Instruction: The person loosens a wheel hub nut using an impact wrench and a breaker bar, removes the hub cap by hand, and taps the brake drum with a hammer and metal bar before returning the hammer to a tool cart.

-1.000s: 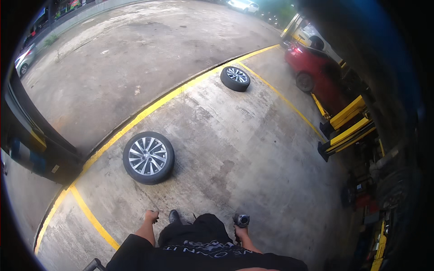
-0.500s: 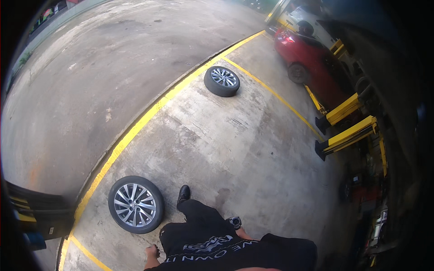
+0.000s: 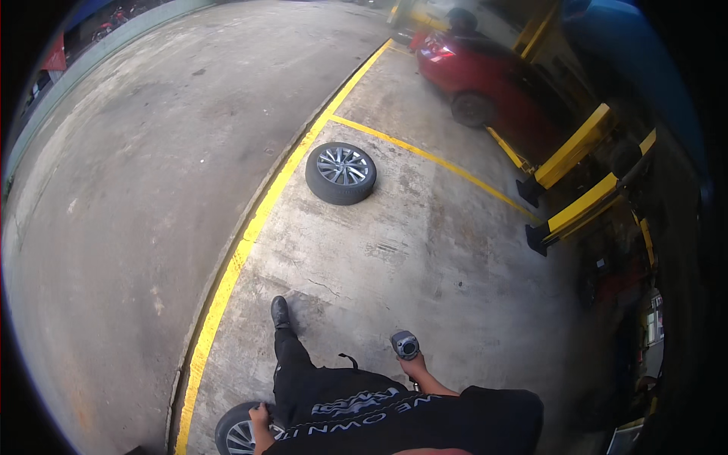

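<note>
My right hand (image 3: 414, 367) is wrapped round a grey-and-black power tool (image 3: 405, 345) that looks like a cordless impact wrench, held out in front of my body. By my left side hangs my left hand (image 3: 260, 415), its fingers curled; whether anything is in them is hidden. Below that hand, a wheel with a silver alloy rim (image 3: 227, 430) lies on the concrete, partly cut off by the lower edge and my arm. A second wheel with tyre (image 3: 341, 174) lies flat on the floor ahead, rim up. My shoe (image 3: 280, 311) is on the floor between the two wheels.
A yellow painted line (image 3: 241, 254) borders the raised concrete on the left, and another yellow line (image 3: 432, 155) crosses ahead. Yellow lift arms (image 3: 572, 152) with black pads reach in from the right. A red car (image 3: 485, 72) stands beyond them.
I have stepped forward: the near wheel has slid to the lower edge and the far wheel is closer. My right hand has come up with the power tool, now in fuller view.
</note>
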### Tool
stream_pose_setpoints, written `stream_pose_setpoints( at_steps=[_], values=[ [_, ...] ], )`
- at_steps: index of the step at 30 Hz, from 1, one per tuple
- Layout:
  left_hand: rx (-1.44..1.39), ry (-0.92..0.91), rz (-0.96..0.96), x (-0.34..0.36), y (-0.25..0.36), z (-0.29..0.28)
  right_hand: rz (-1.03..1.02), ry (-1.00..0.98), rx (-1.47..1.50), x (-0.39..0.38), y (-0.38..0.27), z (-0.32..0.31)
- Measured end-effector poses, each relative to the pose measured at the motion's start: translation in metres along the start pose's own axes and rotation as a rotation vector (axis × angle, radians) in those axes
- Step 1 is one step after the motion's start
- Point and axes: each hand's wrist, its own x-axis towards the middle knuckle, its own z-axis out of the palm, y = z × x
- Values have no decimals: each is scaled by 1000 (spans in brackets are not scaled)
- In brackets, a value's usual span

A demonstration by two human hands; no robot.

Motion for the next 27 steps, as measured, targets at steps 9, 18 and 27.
stream_pose_setpoints(
  at_steps=[9, 18, 27],
  values=[
    [354, -69, 58, 160, 422, 119, -84, 248, 193, 150, -225, -61],
    [316, -551, 407, 153, 747, 517, -326, 458, 374, 336, -337, -192],
    [-39, -1106, 103, 36, 875, 852, -535, 709, -47, 564, -333, -371]
  ],
)
